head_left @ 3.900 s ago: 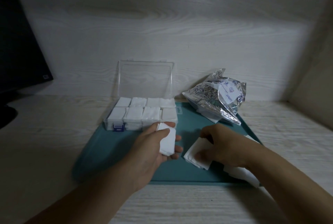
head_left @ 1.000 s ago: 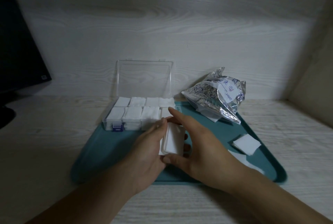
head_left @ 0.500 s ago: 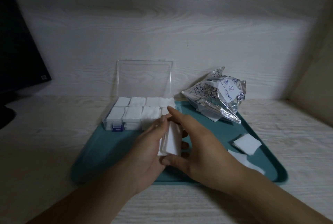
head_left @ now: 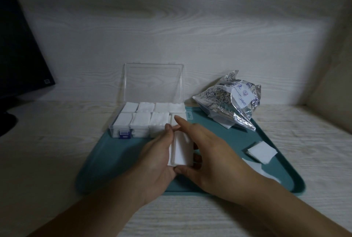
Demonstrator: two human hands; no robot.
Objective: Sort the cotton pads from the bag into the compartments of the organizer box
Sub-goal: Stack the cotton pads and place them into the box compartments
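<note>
Pale wood-grain desk and wall are surrounding a teal tray [head_left: 118, 153], where the clear organizer box [head_left: 133, 132], its lid standing open and its compartments looking full of white pads, is sitting at the far left and the crinkled silver bag [head_left: 228, 107] at the far right. Above the tray's middle, just in front of the box, the left hand [head_left: 154, 162] and right hand [head_left: 211, 153] are both curling around a small stack of cotton pads [head_left: 182, 153], fingers pinching its near and far ends. Its long axis is running away from the person toward the box's front right compartment; being light, soft and apt to fan apart, it is probably best squeezed at the edges.
</note>
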